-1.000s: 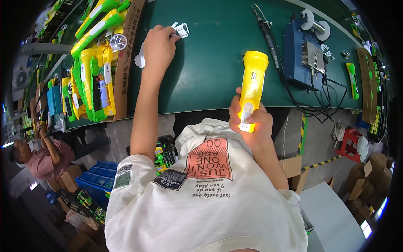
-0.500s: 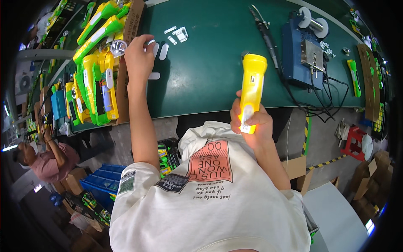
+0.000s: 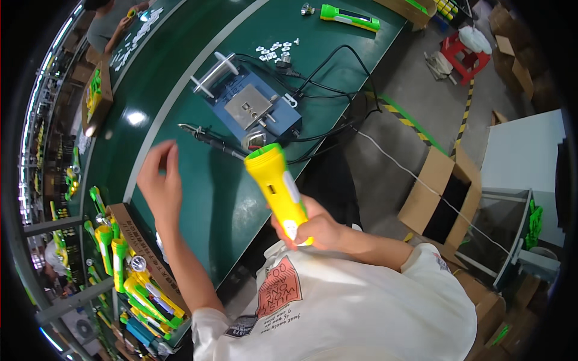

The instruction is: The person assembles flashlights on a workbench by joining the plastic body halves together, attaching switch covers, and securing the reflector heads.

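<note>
A yellow flashlight point(image 3: 279, 191) with a green rim at its head is gripped near its tail by my right hand point(image 3: 317, 225), tilted with the head up and away from me. A round clear lamp reflector point(image 3: 254, 141) shows right at the flashlight's open head; whether it is attached I cannot tell. Over the green workbench point(image 3: 211, 192), my left hand point(image 3: 161, 180) is raised with thumb and fingers bent together; anything between the fingertips is hidden. A soldering iron point(image 3: 211, 142) lies between my left hand and the blue soldering station point(image 3: 253, 102).
Black cables point(image 3: 337, 93) loop off the station toward the bench edge. Small white parts point(image 3: 277, 51) and a green-yellow flashlight point(image 3: 349, 18) lie beyond it. At the lower left, a cardboard box point(image 3: 147, 253) borders several flashlights. An open carton point(image 3: 442, 192) stands on the floor at right.
The view has swung to the right. My left hand has left the white oval pieces beside the box. My right hand still holds the flashlight, whose head now leans left.
</note>
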Tool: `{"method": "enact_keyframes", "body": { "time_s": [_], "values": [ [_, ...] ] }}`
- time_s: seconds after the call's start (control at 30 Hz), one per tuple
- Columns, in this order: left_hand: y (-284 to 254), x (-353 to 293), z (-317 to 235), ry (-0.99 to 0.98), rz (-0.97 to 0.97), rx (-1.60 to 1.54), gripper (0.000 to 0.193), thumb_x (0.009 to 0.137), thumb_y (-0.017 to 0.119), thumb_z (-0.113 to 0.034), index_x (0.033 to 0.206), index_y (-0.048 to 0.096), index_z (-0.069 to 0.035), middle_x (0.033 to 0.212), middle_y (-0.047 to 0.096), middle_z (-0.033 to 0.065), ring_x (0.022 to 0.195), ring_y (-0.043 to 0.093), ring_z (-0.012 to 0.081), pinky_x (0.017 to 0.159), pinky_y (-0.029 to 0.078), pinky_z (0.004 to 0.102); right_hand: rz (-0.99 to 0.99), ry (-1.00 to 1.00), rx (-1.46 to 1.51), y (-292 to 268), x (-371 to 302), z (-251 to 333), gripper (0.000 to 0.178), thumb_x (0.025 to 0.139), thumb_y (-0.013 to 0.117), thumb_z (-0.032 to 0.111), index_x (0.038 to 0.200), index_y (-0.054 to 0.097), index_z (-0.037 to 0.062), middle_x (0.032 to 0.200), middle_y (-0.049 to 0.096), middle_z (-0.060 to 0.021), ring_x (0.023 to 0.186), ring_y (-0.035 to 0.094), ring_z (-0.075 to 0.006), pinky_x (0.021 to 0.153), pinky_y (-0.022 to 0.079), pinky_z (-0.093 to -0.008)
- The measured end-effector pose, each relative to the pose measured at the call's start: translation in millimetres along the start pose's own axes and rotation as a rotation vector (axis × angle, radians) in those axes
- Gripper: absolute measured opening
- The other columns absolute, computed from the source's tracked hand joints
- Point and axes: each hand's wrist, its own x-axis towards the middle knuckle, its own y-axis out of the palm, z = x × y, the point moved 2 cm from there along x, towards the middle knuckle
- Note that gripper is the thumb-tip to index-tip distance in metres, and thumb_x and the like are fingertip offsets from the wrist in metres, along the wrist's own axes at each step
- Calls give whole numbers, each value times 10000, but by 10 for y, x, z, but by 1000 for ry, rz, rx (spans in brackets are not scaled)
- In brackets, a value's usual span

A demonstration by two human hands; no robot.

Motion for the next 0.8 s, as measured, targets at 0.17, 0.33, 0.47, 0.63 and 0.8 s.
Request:
{"method": "enact_keyframes", "body": {
  "time_s": [0.17, 0.33, 0.47, 0.63, 0.8],
  "values": [
    [900, 1289, -950, 327, 329, -55, 162, 875, 613, -138, 954, 621, 4, 847, 639, 127, 723, 620, 241, 651, 480, 330, -17, -183, -12, -189, -313, 437, 772, 476, 563, -54, 1235, 437, 23, 846, 540, -129, 633, 568, -219, 517, 472, -337],
    [2505, 2224, -736, 188, 554, 529, 705, 908, 452, -582, 1232, 503, 42, 1132, 604, 268, 1076, 591, 395, 911, 479, 424, -51, -240, 2, -350, -314, 603, 759, 490, 555, -57, 1237, 438, 5, 839, 539, -120, 630, 578, -221, 517, 479, -338],
    [3027, 2177, -405, -264, 570, 519, 958, 794, 436, -760, 1360, 410, 13, 1352, 466, 241, 1211, 513, 365, 1000, 424, 456, -37, -266, -1, -447, -364, 672, 744, 499, 563, -49, 1231, 441, -3, 838, 538, -117, 632, 585, -221, 521, 494, -341],
    [3194, 2002, -661, -389, 530, 510, 980, 753, 468, -787, 1371, 409, -29, 1343, 463, 190, 1241, 482, 320, 962, 427, 461, -103, -307, 57, -645, -402, 672, 737, 517, 579, -40, 1238, 432, 1, 832, 534, -111, 639, 593, -217, 528, 509, -334],
    [3281, 1746, -922, -343, 455, 592, 904, 781, 493, -739, 1318, 423, -15, 1288, 441, 180, 1224, 428, 313, 860, 449, 490, -120, -301, 40, -698, -400, 667, 733, 515, 573, -41, 1233, 432, 3, 828, 535, -109, 631, 588, -210, 525, 511, -331]
  ]
}}
